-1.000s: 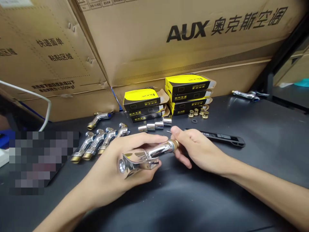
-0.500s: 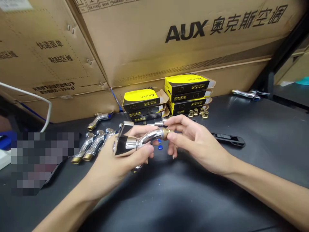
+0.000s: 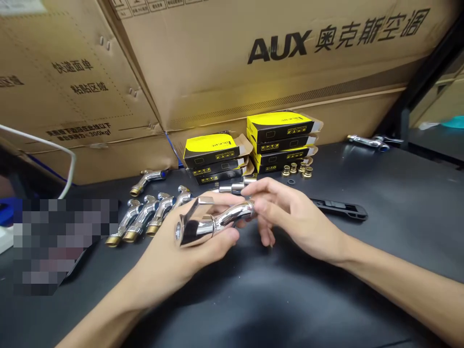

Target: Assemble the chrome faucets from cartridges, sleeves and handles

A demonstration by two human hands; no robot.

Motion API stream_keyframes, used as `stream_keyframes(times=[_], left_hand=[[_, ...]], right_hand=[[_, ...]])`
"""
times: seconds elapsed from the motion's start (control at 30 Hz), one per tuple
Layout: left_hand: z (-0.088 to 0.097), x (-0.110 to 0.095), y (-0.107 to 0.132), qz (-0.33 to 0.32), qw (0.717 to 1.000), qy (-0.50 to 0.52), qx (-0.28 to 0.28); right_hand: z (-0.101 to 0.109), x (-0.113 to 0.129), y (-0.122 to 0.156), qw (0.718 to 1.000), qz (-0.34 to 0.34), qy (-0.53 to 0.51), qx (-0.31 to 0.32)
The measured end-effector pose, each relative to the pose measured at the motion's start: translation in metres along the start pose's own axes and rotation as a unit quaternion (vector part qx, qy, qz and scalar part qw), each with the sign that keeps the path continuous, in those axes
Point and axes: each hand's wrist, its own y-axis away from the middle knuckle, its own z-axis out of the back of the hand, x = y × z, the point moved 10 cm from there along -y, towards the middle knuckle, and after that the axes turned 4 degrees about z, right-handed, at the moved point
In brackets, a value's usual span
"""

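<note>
A chrome faucet (image 3: pixel 232 216) with a lever handle lies across the fingers of my left hand (image 3: pixel 186 253), which is closed around its body. The handle end points left, toward me. At the faucet's other end, the thumb and fingers of my right hand (image 3: pixel 295 217) are pinched together. They cover the tip, so any fitting there is hidden. Beyond my hands lie some chrome tubes (image 3: pixel 232 188) and a small dark washer (image 3: pixel 291 182). Several brass fittings (image 3: pixel 307 172) stand behind my right hand.
Several chrome faucet bodies (image 3: pixel 144 220) with brass threads lie at left. Two stacks of yellow-black boxes (image 3: pixel 281 131) stand before a large cardboard carton (image 3: pixel 217 72). A black box cutter (image 3: pixel 339 209) lies right, another faucet (image 3: pixel 373 141) far right. A white cable (image 3: pixel 70 169) hangs at left.
The faucet has tipped and shifted slightly right and down in my left hand. My right fingers have closed over its brass end, which showed before.
</note>
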Motion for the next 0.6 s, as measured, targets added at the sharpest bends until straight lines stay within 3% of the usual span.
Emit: stream_keyframes(times=[0.13,0.23,0.37,0.6], left_hand=[[0.001,0.008,0.000,0.024,0.999,0.044,-0.004],[-0.002,0.003,0.001,0.024,1.000,0.003,0.005],[0.002,0.000,0.001,0.029,0.999,-0.031,-0.009],[0.003,0.019,0.002,0.091,0.996,0.019,0.015]], right_hand=[[0.002,0.015,0.004,0.992,0.076,0.100,-0.026],[0.000,0.024,0.007,0.977,0.105,0.185,-0.033],[-0.009,0.014,0.006,0.992,0.032,0.117,0.033],[-0.020,0.001,0.010,0.989,-0.062,0.006,0.132]])
